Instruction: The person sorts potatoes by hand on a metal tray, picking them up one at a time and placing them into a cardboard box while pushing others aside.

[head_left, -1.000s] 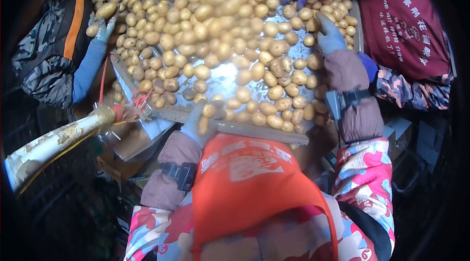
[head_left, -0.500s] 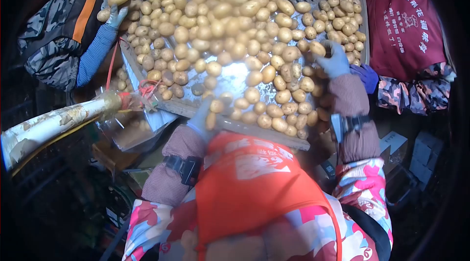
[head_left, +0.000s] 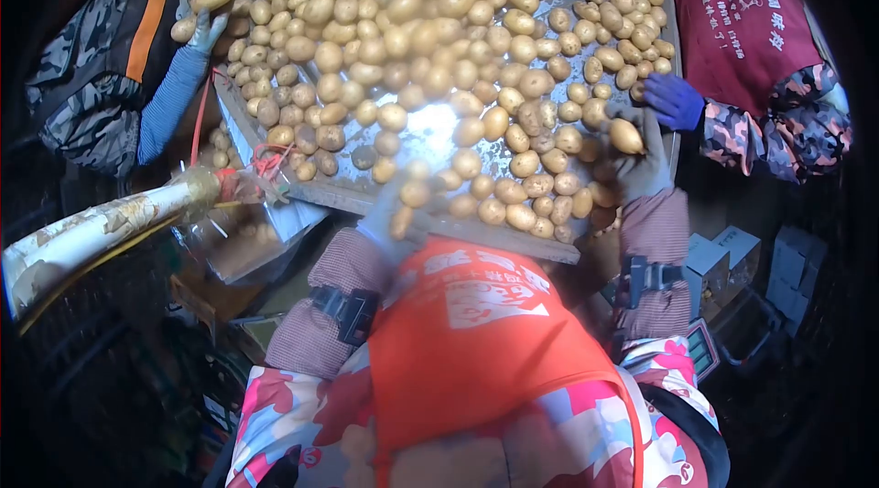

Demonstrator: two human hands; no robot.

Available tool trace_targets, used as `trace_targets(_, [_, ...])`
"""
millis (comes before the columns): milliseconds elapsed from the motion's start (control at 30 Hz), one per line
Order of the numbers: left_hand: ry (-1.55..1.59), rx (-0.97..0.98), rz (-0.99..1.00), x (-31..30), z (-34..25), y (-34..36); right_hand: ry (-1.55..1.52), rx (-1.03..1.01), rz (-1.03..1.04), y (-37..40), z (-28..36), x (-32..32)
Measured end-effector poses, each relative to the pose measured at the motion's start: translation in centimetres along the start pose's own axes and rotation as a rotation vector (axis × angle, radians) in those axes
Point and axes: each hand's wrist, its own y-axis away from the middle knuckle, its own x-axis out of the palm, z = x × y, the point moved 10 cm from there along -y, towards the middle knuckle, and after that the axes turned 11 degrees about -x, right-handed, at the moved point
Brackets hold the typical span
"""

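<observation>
My right hand [head_left: 646, 168], in a pale glove, grips a potato [head_left: 626, 135] at the right side of the metal sorting table [head_left: 513, 233]. Near the table's front edge is my left hand [head_left: 383, 224], gloved and blurred, with its fingers curled around a potato [head_left: 401, 222]. Another potato [head_left: 415, 192] lies against the left fingers; whether it is held too is hard to tell. Loose potatoes [head_left: 540, 186] lie between my hands, and a dense heap [head_left: 394, 21] covers the far part of the table.
At the left, a co-worker's gloved hand [head_left: 209, 28] is beside potatoes. A co-worker's purple-gloved hand [head_left: 673, 102] reaches in at the right, close to my right hand. A peeling white pipe [head_left: 110, 232] juts in from the left. Boxes [head_left: 723, 259] stand below right.
My right hand has drawn back towards me and slightly right, with a potato in it. My left hand stays near the front edge. The purple-gloved hand has moved up to the potatoes.
</observation>
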Motion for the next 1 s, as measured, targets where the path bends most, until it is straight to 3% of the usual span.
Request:
trace_targets(33, [0.024,0.023,-0.043,-0.1,-0.1,0.4,0.257,-0.006,0.035,-1.7,-0.8,-2.5])
trace_targets(67, [0.043,0.044,-0.086,0.0,-0.2,1.1,0.173,0.225,-0.037,-3.6,-5.0,-5.3])
trace_targets(100, [0.061,0.066,-0.128,-0.1,-0.3,1.5,0.465,0.309,0.06,-5.1,-7.3,-6.3])
trace_targets(200, [0.064,0.104,-0.121,0.3,-0.3,2.0,1.47,-0.084,0.376,-5.7,-6.4,-1.1])
trace_targets(233, [0.063,0.118,-0.112,0.7,-0.2,2.3,1.554,-0.151,0.342,-6.0,-7.9,-0.4])
trace_targets(333, [0.029,0.112,-0.041,1.2,0.2,3.1,1.491,0.064,0.343,-6.9,-7.4,0.9])
trace_targets(400, [-0.028,0.051,0.057,-1.4,0.1,1.9,1.083,0.067,0.312,-7.4,-7.7,-0.4])
trace_targets(467, [0.06,0.082,0.028,-3.6,-0.1,1.7,0.606,0.116,0.203,-6.2,-7.6,-0.6])
trace_targets(567, [0.066,0.122,0.12,-6.6,-0.3,1.4,0.051,0.241,0.182,-2.7,-7.0,3.0])
trace_targets(600, [0.038,0.145,0.167,-7.6,-0.6,1.7,-0.076,0.285,0.219,-0.9,-6.9,5.4])
trace_targets(633, [-0.173,0.309,-0.007,-6.9,-1.6,4.3,-0.164,0.327,0.283,0.9,-7.0,8.5])
trace_targets(733, [0.023,0.349,0.004,-9.2,-1.7,7.7,-0.319,0.47,0.551,6.3,-7.2,19.3])
trace_targets(833, [0.249,0.441,0.149,-12.8,-0.6,11.3,-0.36,0.582,0.881,11.6,-6.4,30.2])
trace_targets(900, [0.346,0.558,-0.084,-16.8,0.7,15.1,-0.386,0.634,1.138,15.2,-4.5,37.1])
trace_targets(1000, [-0.255,0.835,-0.648,-19.5,4.8,24.0,-0.429,0.731,1.464,21.6,1.3,45.8])
